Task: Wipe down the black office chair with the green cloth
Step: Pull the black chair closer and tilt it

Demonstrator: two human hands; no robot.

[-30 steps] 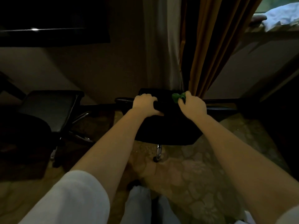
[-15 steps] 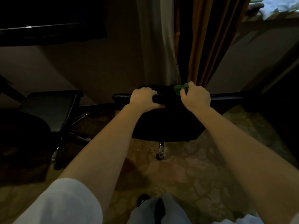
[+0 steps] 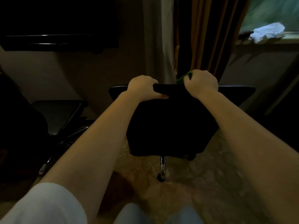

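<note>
The black office chair (image 3: 169, 126) stands straight in front of me, its backrest towards me and its armrests reaching out to both sides. My left hand (image 3: 142, 88) grips the top edge of the backrest, thumb on the near face. My right hand (image 3: 201, 84) grips the same top edge further right and holds the green cloth (image 3: 182, 78), which sticks out as a small bunch to the left of its fingers. Most of the cloth is hidden under that hand. A chrome leg with a caster (image 3: 163, 168) shows below the backrest.
A second dark chair (image 3: 56, 117) stands at the left. Brown and pale curtains (image 3: 202, 34) hang behind the chair. A white cloth (image 3: 267, 33) lies on the window sill at the upper right. The floor (image 3: 202, 183) is patterned stone.
Both hands have stayed on the top of the backrest. The chair has come closer and fills more of the view. My right hand has risen slightly with the cloth.
</note>
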